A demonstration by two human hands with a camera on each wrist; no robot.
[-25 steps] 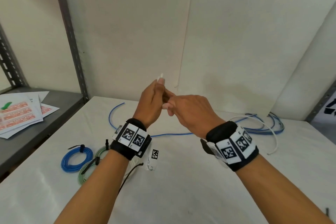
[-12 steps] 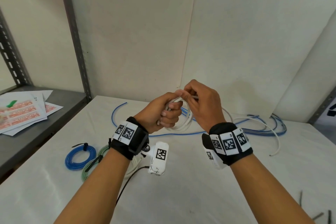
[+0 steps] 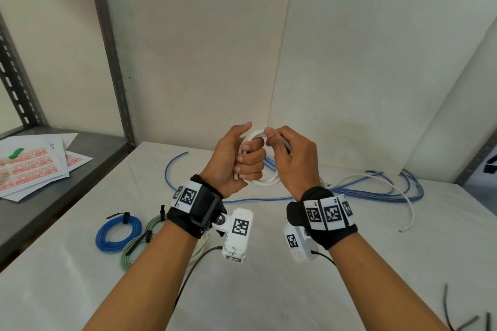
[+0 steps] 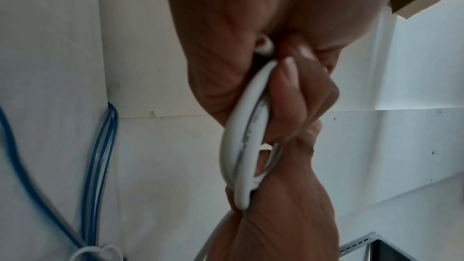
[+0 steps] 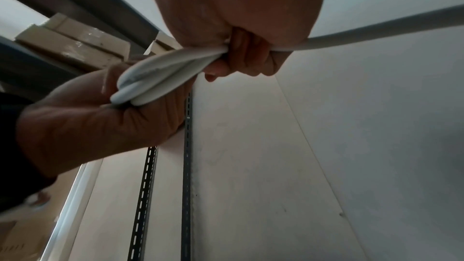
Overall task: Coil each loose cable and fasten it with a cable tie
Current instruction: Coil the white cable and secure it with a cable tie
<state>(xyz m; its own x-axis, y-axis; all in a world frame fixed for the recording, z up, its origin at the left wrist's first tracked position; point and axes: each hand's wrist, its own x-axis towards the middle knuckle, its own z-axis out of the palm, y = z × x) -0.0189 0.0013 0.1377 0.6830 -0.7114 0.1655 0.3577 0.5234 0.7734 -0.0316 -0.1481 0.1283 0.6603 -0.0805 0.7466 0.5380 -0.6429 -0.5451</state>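
Observation:
Both hands are raised above the white table (image 3: 269, 290) around a white cable (image 3: 265, 182). My left hand (image 3: 243, 158) grips a small coil of it (image 4: 238, 126), fingers curled round the loops. My right hand (image 3: 285, 153) pinches the cable at the top of the coil (image 5: 160, 72), and the loose remainder (image 5: 376, 29) trails off to the right onto the table (image 3: 408, 209). A long loose blue cable (image 3: 376, 191) lies along the back of the table. At the left lie a tied blue coil (image 3: 118, 231) and a tied green coil (image 3: 137, 244).
Black cable ties (image 3: 462, 322) lie at the table's front right corner. A grey shelf (image 3: 67, 183) at the left holds printed sheets (image 3: 32, 166). A slotted metal upright (image 3: 110, 48) stands at the back left. White walls close the back and right.
The hands moved from a joined pinch on the cable's end to holding a small coil. Loops of white cable have built up in the left hand, and the right hand has brought the cable round.

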